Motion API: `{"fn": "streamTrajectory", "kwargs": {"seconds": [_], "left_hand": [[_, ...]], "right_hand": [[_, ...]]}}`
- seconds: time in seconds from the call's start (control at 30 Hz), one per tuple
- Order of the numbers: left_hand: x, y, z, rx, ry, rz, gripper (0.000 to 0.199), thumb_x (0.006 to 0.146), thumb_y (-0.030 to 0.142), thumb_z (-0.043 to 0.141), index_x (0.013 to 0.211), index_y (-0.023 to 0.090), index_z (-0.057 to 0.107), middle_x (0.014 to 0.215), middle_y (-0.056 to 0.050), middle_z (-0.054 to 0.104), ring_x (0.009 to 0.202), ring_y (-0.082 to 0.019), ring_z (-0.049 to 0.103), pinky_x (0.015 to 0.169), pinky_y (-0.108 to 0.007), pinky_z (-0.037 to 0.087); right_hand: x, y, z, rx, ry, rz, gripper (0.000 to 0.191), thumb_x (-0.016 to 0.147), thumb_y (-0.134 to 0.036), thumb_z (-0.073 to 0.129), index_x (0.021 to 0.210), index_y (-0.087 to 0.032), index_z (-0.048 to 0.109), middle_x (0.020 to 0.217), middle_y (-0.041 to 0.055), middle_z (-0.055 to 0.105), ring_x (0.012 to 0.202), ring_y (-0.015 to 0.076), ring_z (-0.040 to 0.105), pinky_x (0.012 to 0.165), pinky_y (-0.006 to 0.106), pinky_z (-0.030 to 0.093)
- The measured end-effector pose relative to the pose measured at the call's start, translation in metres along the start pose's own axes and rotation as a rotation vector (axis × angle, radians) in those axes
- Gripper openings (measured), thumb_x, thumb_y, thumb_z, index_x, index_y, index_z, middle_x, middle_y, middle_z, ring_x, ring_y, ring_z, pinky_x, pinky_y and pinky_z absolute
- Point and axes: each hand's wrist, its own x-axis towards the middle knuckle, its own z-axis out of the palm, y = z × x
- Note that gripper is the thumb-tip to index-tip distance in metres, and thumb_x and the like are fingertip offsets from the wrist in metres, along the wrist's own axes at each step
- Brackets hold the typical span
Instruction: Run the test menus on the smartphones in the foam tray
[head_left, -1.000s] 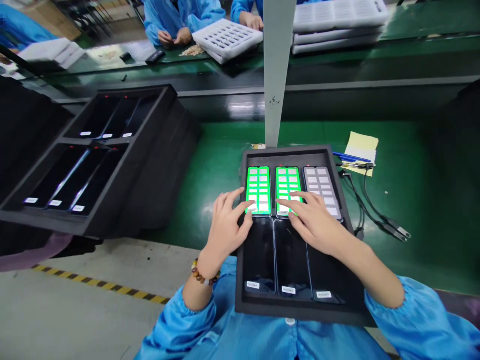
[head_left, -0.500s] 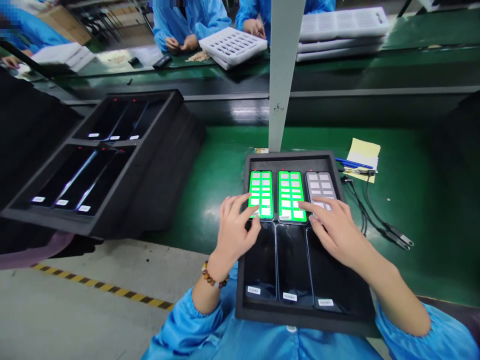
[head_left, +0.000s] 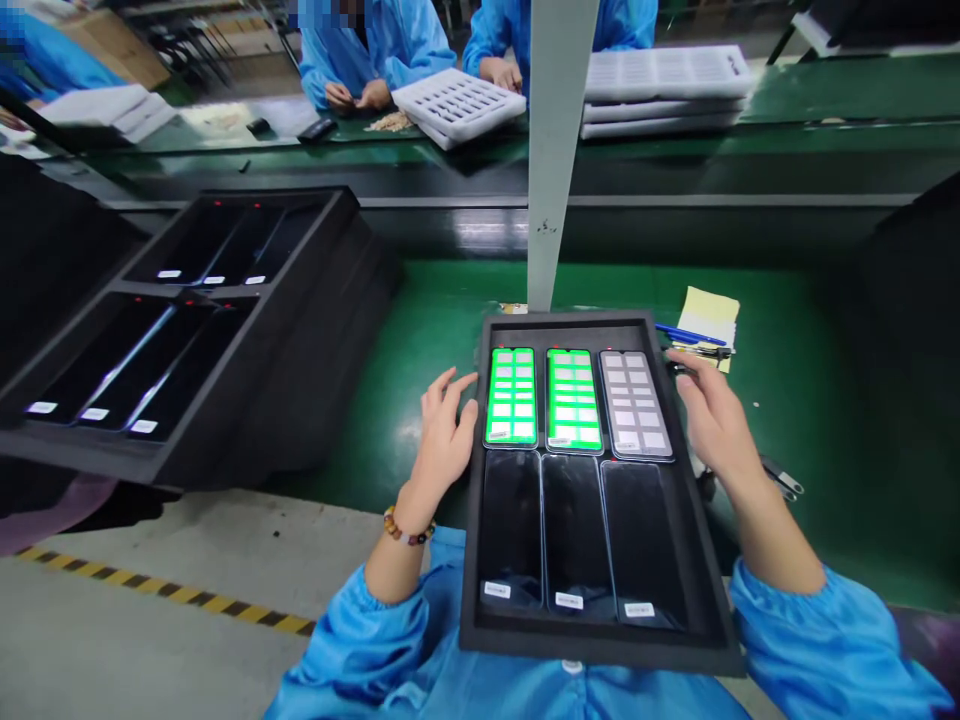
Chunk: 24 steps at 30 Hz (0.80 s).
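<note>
In front of me lies a black foam tray [head_left: 600,655] with two rows of smartphones. In the far row, the left phone [head_left: 511,398] and the middle phone [head_left: 574,400] show green screens with pale blocks; the right phone [head_left: 637,405] is lit grey-white. The near-row phones, such as the middle one [head_left: 574,525], have dark screens and small white labels. My left hand [head_left: 444,435] is beside the tray's left edge, fingers apart, holding nothing. Along the right edge my right hand [head_left: 716,420] has its fingers stretched out, close to the cables, which it partly covers.
To the left stands a stack of black trays [head_left: 300,310] with dark phones in the top one. Yellow notes [head_left: 709,310], blue pens [head_left: 686,335] and cable plugs [head_left: 784,478] lie right. A grey post [head_left: 551,180] rises behind my tray. Co-workers handle small parts near white trays [head_left: 457,105].
Both hands have left the phone screens and moved outward to the two sides of the tray. The far right phone's screen is now uncovered. The view has shifted slightly.
</note>
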Motion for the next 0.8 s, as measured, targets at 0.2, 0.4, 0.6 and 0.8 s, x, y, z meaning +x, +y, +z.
{"fn": "streamTrajectory", "kwargs": {"seconds": [0.2,0.4,0.6,0.8], "left_hand": [[0.085,-0.011,0.036,-0.206,-0.03,-0.082,0.042,0.105,0.036,0.046,0.146,0.028,0.054,0.151,-0.01,0.064,0.141,-0.025,0.061,0.122,-0.047,0.048],[0.15,-0.017,0.052,-0.198,0.083,-0.128,0.032,0.106,0.035,0.041,0.129,0.024,0.06,0.136,-0.01,0.071,0.13,-0.025,0.066,0.115,-0.041,0.05],[0.155,-0.016,0.054,-0.139,0.084,-0.074,0.029,0.105,0.034,0.043,0.114,0.024,0.068,0.13,-0.009,0.073,0.129,-0.028,0.062,0.117,-0.044,0.046],[0.17,-0.011,0.06,-0.101,0.052,-0.054,0.037,0.105,0.029,0.038,0.093,0.025,0.073,0.115,-0.008,0.077,0.127,-0.031,0.06,0.119,-0.048,0.042]], "right_hand": [[0.039,-0.002,0.024,-0.006,-0.139,-0.14,0.045,0.111,-0.05,0.039,0.142,-0.032,0.067,0.148,0.0073,0.068,0.147,0.0321,0.052,0.127,0.062,0.033],[0.052,-0.014,0.029,-0.185,-0.31,-0.249,0.048,0.113,-0.045,0.032,0.149,-0.032,0.062,0.145,0.009,0.071,0.15,0.0352,0.047,0.123,0.072,0.029],[0.031,-0.022,0.016,-0.214,-0.372,-0.26,0.048,0.114,-0.042,0.032,0.151,-0.03,0.061,0.147,0.0088,0.069,0.15,0.0331,0.046,0.124,0.066,0.029],[-0.035,-0.032,-0.007,-0.182,-0.414,-0.275,0.043,0.113,-0.035,0.038,0.149,-0.031,0.061,0.149,0.0072,0.068,0.15,0.032,0.046,0.12,0.059,0.031]]}}
